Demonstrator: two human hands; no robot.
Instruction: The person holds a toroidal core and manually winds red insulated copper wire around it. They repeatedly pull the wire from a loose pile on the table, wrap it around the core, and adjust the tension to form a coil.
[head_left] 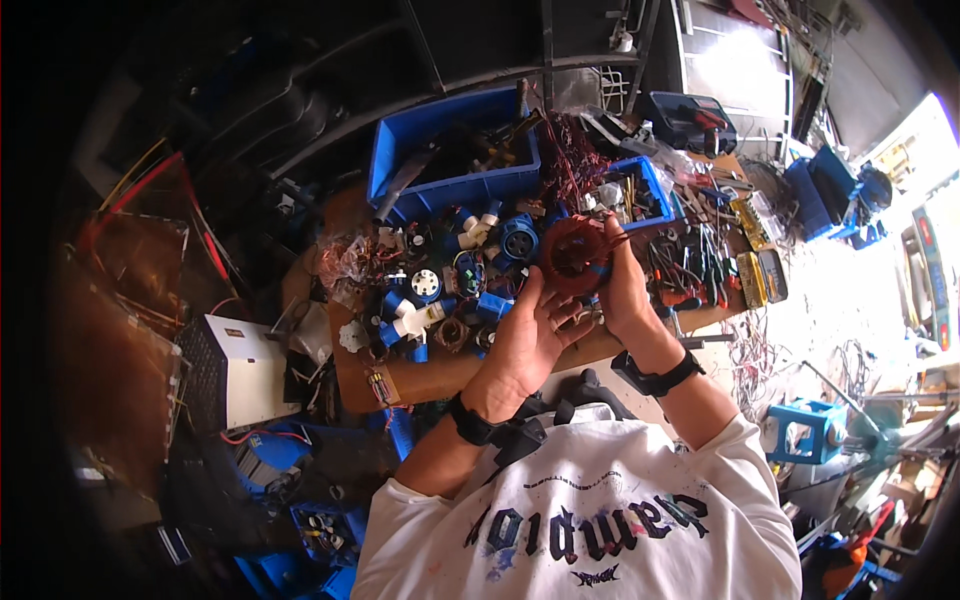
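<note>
A round reddish-brown wound coil with a hollow middle point(574, 254) is held up over the workbench point(440, 375) between both hands. My left hand point(530, 335) cups it from below and the left, fingers spread against its rim. Gripping its right side is my right hand point(622, 285), with thin wire ends sticking out near the fingertips. Both wrists wear black straps. Just left of the coil lie several blue and white plastic plugs and sockets point(440, 290).
A large blue bin point(450, 150) and a smaller blue tray point(640, 190) stand at the back of the bench. Screwdrivers and pliers point(700, 260) lie to the right. A white box point(235, 370) sits on the left; loose wires and blue parts cover the floor.
</note>
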